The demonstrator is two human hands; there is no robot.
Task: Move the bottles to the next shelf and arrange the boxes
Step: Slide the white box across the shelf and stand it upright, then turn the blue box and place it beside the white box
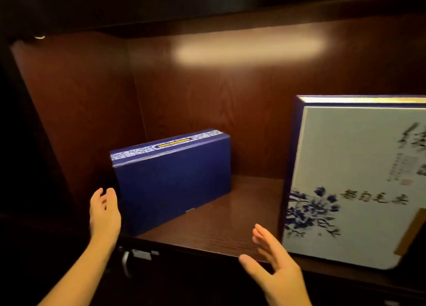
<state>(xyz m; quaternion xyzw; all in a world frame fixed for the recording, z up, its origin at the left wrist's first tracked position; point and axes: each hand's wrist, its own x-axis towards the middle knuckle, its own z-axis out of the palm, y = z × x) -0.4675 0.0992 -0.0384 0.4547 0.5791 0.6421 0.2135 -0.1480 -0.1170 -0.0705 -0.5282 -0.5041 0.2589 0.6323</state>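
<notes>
Your left hand [105,215] and right hand [274,257], both spread and empty, flank the blue box [173,181], likely to square it on the shelf [207,232].

Home or shop display: lit dark-wood cabinet [207,112] holding gift boxes [171,181].

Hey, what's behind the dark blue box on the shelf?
Behind the dark blue box only the cabinet's wooden back panel shows. The shelf space directly behind it is hidden by the box.
</notes>
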